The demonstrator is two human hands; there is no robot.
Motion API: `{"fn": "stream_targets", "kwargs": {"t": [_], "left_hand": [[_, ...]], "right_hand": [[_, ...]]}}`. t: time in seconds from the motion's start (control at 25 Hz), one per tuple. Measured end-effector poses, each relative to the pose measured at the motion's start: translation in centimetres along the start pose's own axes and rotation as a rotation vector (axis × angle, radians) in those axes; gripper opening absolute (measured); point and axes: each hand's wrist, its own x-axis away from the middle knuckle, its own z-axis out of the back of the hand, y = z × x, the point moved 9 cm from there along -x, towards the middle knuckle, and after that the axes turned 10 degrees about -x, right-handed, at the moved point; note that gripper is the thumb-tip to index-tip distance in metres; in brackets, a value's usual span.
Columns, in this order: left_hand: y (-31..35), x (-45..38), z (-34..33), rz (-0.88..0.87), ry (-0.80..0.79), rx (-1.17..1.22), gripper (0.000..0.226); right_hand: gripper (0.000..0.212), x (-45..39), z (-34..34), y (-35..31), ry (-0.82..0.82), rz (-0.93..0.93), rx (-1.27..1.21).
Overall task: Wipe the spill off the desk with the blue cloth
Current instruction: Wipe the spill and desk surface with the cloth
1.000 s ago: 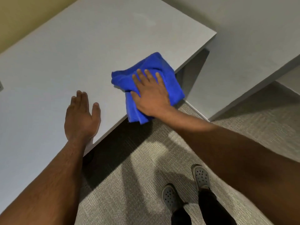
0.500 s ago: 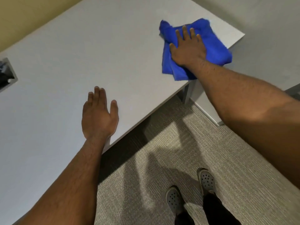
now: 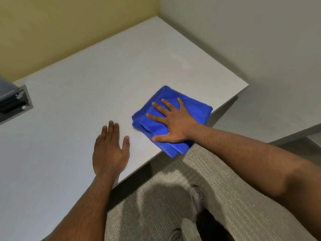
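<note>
Desk (image 3: 73, 105): right hand (image 3: 175, 124) splayed flat on blue cloth (image 3: 191, 105); left hand (image 3: 110, 150) flat, beside.

We see a yellow-green wall (image 3: 69, 28) at far left meeting a pale grey wall (image 3: 243, 32) at right, ribbed beige carpet (image 3: 217, 180) nearest us, and a grey metal cable box (image 3: 15, 103) at left.

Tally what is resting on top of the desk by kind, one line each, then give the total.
Bare hands pressed flat: 2, the left hand directly on the desk, the right hand on top of the cloth
Blue cloth, folded, overhanging the front edge: 1
Grey fitting at the desk's left edge, partly cut off by the frame: 1
Total: 4
</note>
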Motion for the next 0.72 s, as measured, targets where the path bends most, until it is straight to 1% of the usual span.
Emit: {"fn": "stream_targets", "kwargs": {"t": [0.08, 0.2, 0.28, 0.36, 0.48, 0.6, 0.72], "left_hand": [[0.1, 0.0, 0.1, 0.012, -0.015, -0.009, 0.073], [0.1, 0.1, 0.0, 0.023, -0.052, -0.031, 0.073], [0.1, 0.3, 0.1, 0.044, -0.087, -0.049, 0.072], [0.6, -0.1, 0.3, 0.102, -0.113, -0.050, 0.072], [3.3, -2.3, 0.6, 0.174, -0.121, 0.050, 0.072], [6.5, -5.8, 0.6, 0.200, -0.111, 0.087, 0.068], [7.0, -8.6, 0.5, 0.262, -0.096, 0.089, 0.069]], "right_hand": [[0.082, 0.0, 0.4, 1.9, 0.014, -0.041, -0.008], [0.080, -1.2, 1.4, 6.7, 0.048, -0.211, -0.050], [0.083, -2.8, 2.0, 9.6, 0.059, -0.282, -0.080], [0.084, -5.2, 2.5, 12.0, 0.056, -0.295, -0.108], [0.085, -8.7, 3.3, 14.1, 0.085, -0.282, -0.114], [0.087, -12.0, 3.7, 15.5, 0.077, -0.279, -0.113], [0.087, -15.1, 4.0, 15.7, 0.095, -0.296, -0.121]]}}
